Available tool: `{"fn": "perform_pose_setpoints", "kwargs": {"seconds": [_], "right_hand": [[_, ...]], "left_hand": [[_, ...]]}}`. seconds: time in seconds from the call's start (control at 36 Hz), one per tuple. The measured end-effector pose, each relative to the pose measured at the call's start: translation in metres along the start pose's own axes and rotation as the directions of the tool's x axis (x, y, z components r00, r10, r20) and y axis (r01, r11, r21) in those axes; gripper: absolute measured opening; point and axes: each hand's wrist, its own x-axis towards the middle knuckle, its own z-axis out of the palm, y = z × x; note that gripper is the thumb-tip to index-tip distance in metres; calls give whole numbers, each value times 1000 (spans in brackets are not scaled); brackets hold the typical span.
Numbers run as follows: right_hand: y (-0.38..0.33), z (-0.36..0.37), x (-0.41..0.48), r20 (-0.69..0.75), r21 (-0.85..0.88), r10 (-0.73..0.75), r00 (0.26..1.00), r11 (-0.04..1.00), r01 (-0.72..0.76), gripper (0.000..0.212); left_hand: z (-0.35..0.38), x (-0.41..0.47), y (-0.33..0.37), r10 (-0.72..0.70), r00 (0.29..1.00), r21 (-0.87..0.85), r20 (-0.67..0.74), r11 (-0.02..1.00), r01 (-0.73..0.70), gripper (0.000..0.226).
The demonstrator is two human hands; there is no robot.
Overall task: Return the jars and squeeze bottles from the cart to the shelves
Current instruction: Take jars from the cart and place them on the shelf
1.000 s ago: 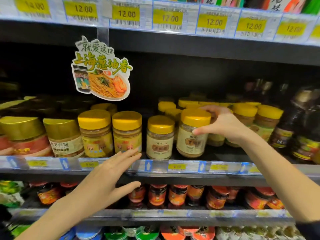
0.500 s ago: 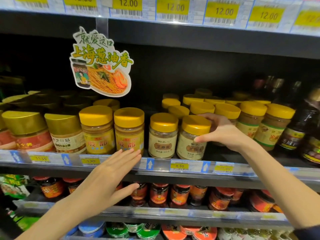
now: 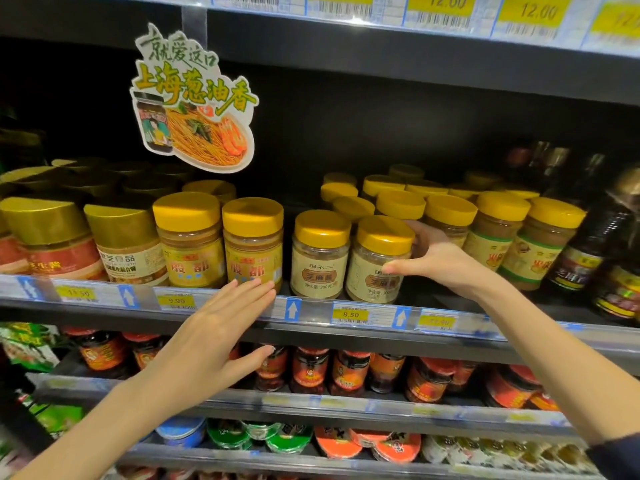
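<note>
A sesame-paste jar (image 3: 375, 263) with a gold lid and cream label stands at the front of the middle shelf (image 3: 311, 311), beside a matching jar (image 3: 320, 256) on its left. My right hand (image 3: 440, 259) wraps the jar's right side, thumb across the label and fingers behind it. My left hand (image 3: 221, 327) is flat and spread in front of the shelf's price rail, its fingertips just below a yellow-labelled jar (image 3: 252, 242); it holds nothing.
Rows of yellow-lidded jars (image 3: 495, 230) fill the shelf behind and to the right, with dark sauce bottles (image 3: 588, 244) at far right. A noodle promo sign (image 3: 194, 105) hangs above. Red-lidded chilli jars (image 3: 311, 370) sit on the shelf below.
My right hand has lowered the jar onto the shelf front beside its twin and keeps hold of it. My left hand has barely shifted. The camera has tilted down slightly.
</note>
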Motion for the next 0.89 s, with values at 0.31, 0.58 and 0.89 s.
{"fn": "perform_pose_setpoints", "kwargs": {"seconds": [0.31, 0.58, 0.89], "right_hand": [[-18, -8, -18, -144, -106, -11, 989, 994, -4, 69], [-49, 41, -90, -133, -590, -240, 962, 799, 117, 67], [-93, 228, -109, 242, -623, -158, 957, 731, 278, 67]], "left_hand": [[-21, 0, 8, -37, 998, 14, 44, 999, 36, 72], [-57, -63, 1, -98, 987, 64, 123, 994, 91, 68], [-121, -248, -45, -387, 886, 185, 255, 919, 348, 77]]}}
